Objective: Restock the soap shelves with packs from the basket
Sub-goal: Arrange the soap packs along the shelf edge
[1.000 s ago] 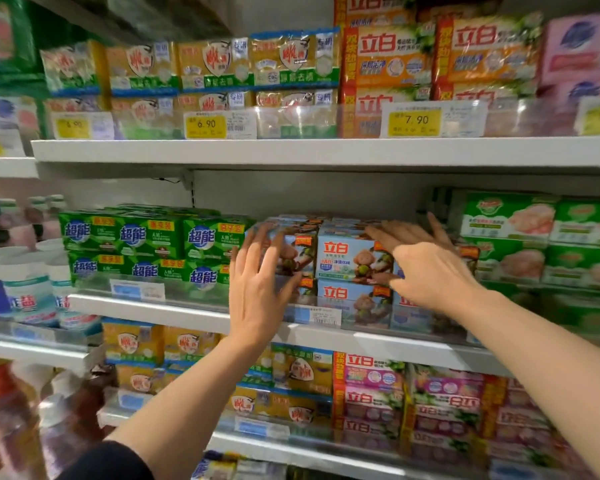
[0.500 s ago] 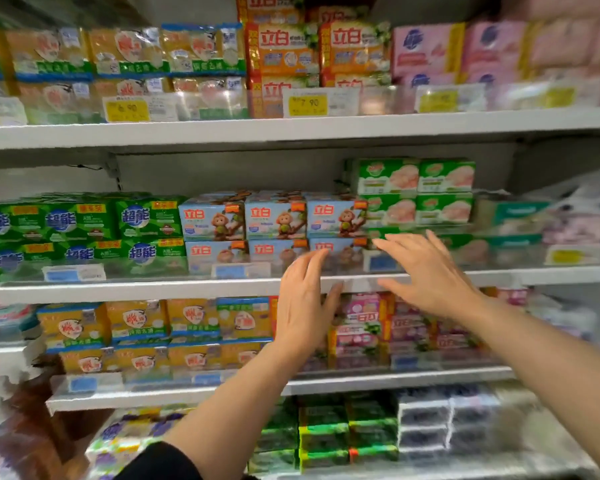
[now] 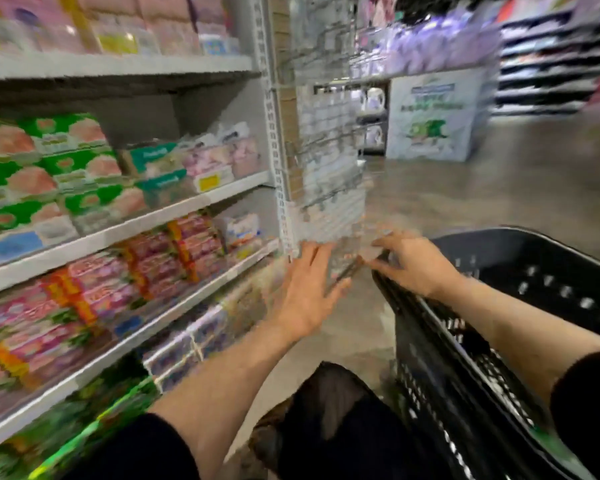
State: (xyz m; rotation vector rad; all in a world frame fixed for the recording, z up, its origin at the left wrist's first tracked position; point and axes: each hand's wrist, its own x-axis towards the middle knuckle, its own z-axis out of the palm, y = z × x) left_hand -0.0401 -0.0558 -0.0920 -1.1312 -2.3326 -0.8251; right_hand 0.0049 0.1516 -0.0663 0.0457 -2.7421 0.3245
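Observation:
The view is blurred by motion. Soap shelves [image 3: 125, 230] run along the left, stocked with green and pink packs [image 3: 66, 174] above and red-pink packs [image 3: 146, 268] below. A black plastic basket [image 3: 541, 271] stands at the lower right. My left hand [image 3: 305, 292] hovers with straight spread fingers between the shelf end and the basket, holding nothing. Over the basket's near rim, my right hand [image 3: 413, 261] has loosely bent fingers, and no pack shows in it. The basket's inside is mostly hidden by my right arm.
A white perforated upright [image 3: 274, 133] with a wire hook rack [image 3: 326, 161] ends the shelving. Beyond it lies bare concrete aisle floor [image 3: 499, 195], a printed display block [image 3: 433, 116] and further shelves at the back right. My dark-trousered knee [image 3: 333, 417] is at the bottom centre.
My head has swung right, away from the blue soap packs toward the basket. Both hands have left the shelf and dropped to the basket's near rim.

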